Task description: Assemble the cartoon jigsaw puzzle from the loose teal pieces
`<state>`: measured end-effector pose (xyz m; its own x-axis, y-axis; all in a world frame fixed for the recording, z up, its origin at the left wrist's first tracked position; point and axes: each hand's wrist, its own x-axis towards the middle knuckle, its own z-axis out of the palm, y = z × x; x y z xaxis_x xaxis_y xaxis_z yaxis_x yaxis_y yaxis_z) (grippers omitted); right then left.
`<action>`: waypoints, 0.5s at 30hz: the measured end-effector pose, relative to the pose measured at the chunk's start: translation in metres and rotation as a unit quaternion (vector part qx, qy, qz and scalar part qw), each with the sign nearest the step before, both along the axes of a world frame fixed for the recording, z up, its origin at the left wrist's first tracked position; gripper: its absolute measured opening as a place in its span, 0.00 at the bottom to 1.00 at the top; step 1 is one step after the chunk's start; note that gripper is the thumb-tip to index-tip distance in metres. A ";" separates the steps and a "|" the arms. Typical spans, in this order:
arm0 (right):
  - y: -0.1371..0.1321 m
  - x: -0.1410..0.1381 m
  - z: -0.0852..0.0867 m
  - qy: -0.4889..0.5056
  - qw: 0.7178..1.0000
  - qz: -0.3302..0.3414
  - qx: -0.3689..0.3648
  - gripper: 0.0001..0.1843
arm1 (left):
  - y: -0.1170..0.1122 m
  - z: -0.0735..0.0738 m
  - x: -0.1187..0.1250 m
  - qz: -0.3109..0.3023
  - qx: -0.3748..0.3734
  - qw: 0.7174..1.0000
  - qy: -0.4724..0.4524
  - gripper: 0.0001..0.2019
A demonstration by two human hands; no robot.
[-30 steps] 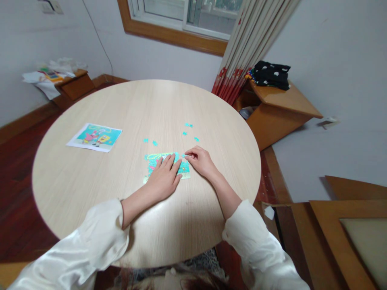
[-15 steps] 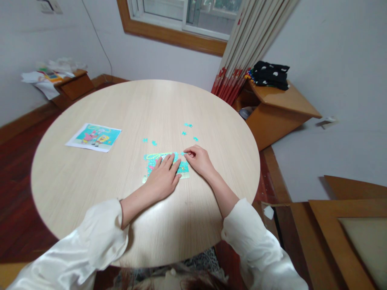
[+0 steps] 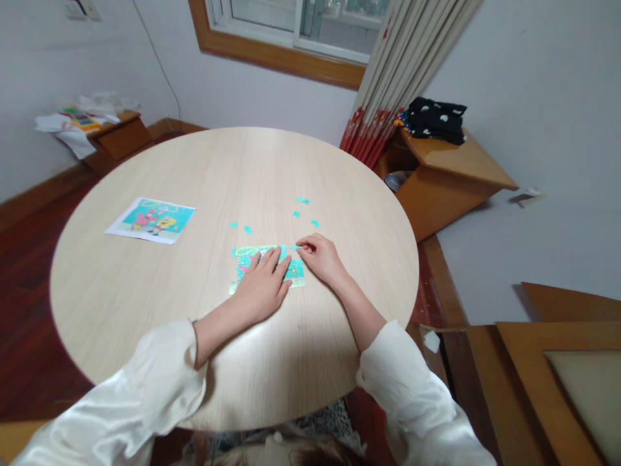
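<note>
A small, partly built turquoise jigsaw puzzle (image 3: 247,257) lies on the round pale wooden table (image 3: 145,291). My left hand (image 3: 264,281) rests flat on top of it, fingers stretched out. My right hand (image 3: 321,257) is at the puzzle's upper right corner, thumb and forefinger pinched on a small turquoise puzzle piece (image 3: 294,247) that touches the puzzle's edge. Several loose turquoise pieces (image 3: 295,214) lie scattered just beyond the puzzle. Both arms wear white sleeves.
A printed cartoon reference picture (image 3: 151,220) lies at the table's left. A tilted wooden cabinet (image 3: 446,175) with dark spotted cloth (image 3: 434,120) stands at the right beside a curtain (image 3: 388,84). Papers are piled on a low cabinet (image 3: 92,126) at the left wall.
Hardly anything moved: my right hand's pinch shifted slightly at the puzzle's upper right corner. The left hand stays flat on the puzzle.
</note>
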<state>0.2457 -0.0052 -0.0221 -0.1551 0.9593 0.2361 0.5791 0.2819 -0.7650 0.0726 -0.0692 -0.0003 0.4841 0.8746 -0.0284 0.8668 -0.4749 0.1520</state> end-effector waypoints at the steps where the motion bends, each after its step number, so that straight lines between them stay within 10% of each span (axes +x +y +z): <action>1: 0.000 0.000 0.000 0.000 1.000 0.000 0.001 0.06 | 0.000 0.001 0.000 0.000 -0.002 1.000 0.003 0.26; 15: 0.006 0.010 -0.004 0.014 0.998 -0.030 0.044 0.10 | -0.001 0.008 0.001 0.003 -0.023 0.999 0.022 0.26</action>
